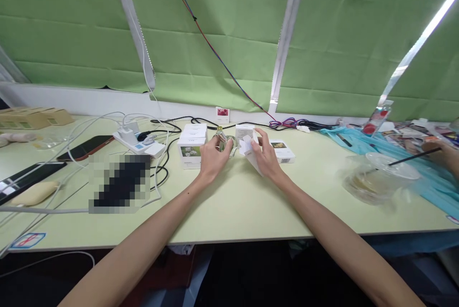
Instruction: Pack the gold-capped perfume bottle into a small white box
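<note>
Pinched in the fingers of my left hand [214,156] is a small shiny, clear-looking item [229,144] with a yellowish-green end. Its exact kind is too small to make out. My right hand [264,156] grips a white carton [248,148], tilted, with flaps standing open toward the left hand. A small gap separates the two hands above the table. Left of them stand white boxes [192,149] with a flower picture on the front. Behind the right hand is another white box [245,130], and a flat white box [283,151] lies to its right.
A power strip [132,140], tangled cables and phones [86,148] crowd the left side of the pale table [244,216]. On the right are a lidded plastic cup [376,180] with a black straw, a blue plastic sheet [426,178] and another person's hand [444,154].
</note>
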Motion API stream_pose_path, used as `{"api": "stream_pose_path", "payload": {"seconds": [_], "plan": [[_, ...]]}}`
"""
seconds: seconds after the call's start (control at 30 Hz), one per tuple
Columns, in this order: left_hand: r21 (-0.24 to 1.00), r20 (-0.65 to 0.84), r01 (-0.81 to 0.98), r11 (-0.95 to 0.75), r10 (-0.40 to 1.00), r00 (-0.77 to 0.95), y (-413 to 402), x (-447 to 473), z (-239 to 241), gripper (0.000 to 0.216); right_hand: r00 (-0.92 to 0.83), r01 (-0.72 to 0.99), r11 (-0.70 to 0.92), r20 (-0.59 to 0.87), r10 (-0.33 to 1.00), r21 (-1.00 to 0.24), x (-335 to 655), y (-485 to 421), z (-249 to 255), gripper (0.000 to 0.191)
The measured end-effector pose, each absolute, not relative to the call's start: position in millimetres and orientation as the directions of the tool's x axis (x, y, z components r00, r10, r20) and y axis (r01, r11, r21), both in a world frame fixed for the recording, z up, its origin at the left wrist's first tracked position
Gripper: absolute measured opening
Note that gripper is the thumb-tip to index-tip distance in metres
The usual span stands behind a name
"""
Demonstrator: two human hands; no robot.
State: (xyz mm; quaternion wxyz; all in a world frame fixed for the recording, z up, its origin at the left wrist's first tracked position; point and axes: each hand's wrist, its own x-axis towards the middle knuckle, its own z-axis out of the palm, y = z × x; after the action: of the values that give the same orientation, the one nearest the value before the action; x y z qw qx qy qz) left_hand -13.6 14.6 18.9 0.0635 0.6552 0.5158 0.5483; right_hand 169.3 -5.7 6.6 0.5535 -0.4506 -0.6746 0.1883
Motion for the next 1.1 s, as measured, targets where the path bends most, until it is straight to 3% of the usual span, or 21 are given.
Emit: {"api": "stream_pose_path", "payload": {"seconds": [0.27, 0.63, 1.1], "plan": [[0.709, 0.666, 0.498, -0.499, 0.706, -0.241, 6.1, -12.5, 22.4, 0.036, -0.043, 0.497, 0.501, 0.556, 0.830, -0.709, 170.1, -1.2, 1.1, 0.063], [0.890, 0.443, 0.198, -0.411, 0.881, -0.164, -1.0, -4.3, 22.0, 0.038, -0.121, 0.489, 0.493, 0.504, 0.855, -0.720, 166.3, -7.2, 2.9, 0.063], [0.959, 0.272, 0.106, -0.264, 0.960, -0.064, -1.6, -2.5, 20.9, 0.036, -0.122, 0.465, 0.490, 0.495, 0.860, -0.737, 164.8, -8.6, 2.6, 0.065]]}}
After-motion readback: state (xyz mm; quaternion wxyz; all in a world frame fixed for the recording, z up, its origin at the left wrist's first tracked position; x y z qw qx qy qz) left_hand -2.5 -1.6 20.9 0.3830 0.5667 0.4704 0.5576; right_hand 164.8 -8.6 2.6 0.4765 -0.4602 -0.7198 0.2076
